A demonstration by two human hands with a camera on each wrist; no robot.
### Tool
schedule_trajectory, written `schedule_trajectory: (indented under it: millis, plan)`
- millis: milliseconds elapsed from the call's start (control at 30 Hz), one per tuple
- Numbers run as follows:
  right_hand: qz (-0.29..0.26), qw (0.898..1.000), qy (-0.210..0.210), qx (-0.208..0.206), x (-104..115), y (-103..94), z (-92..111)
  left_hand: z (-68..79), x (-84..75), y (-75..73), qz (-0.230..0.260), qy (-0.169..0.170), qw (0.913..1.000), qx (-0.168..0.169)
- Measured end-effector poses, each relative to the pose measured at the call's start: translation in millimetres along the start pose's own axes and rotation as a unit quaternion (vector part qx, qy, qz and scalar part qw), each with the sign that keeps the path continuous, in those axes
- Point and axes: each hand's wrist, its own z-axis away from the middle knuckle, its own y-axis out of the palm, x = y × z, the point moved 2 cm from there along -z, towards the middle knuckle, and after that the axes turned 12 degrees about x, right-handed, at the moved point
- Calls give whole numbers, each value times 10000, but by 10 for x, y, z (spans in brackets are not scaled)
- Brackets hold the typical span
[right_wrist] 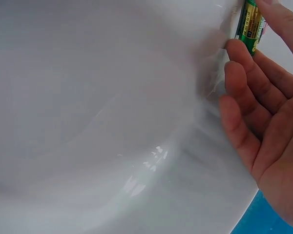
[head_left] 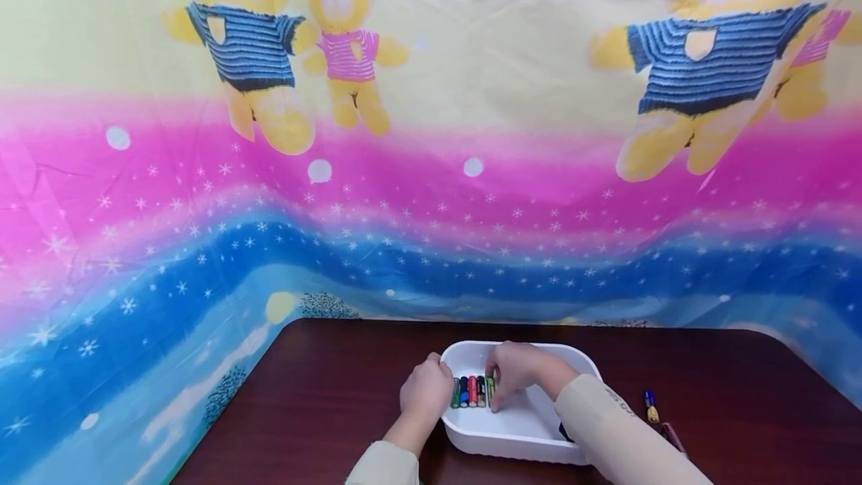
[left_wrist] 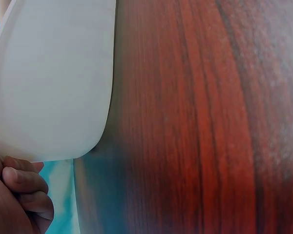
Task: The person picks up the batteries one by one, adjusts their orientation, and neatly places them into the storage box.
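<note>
A white plastic tub [head_left: 518, 447] sits on the dark red-brown table. Along its left inside wall several small batteries [head_left: 472, 391] lie side by side in a row, in green, blue, red and black. My right hand [head_left: 515, 374] reaches into the tub and pinches a green-and-gold battery [right_wrist: 250, 27] at the right end of this row, thumb and fingertips at its ends. My left hand [head_left: 426, 389] grips the tub's left rim; in the left wrist view its fingers [left_wrist: 27, 181] curl beside the tub's corner.
A blue-and-gold battery [head_left: 650, 406] lies on the table right of the tub, with a brownish stick-like thing [head_left: 673, 438] near it, partly behind the right sleeve. A dark object [head_left: 564, 433] shows inside the tub beside that sleeve. A printed bear cloth [head_left: 431, 193] hangs behind the table.
</note>
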Motion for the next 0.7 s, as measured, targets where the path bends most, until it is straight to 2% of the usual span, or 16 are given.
schedule_trajectory:
  millis: [700]
  plan:
    - [229, 9997, 7, 6, 11, -5, -11, 7, -4, -7, 38, -12, 10000, 45]
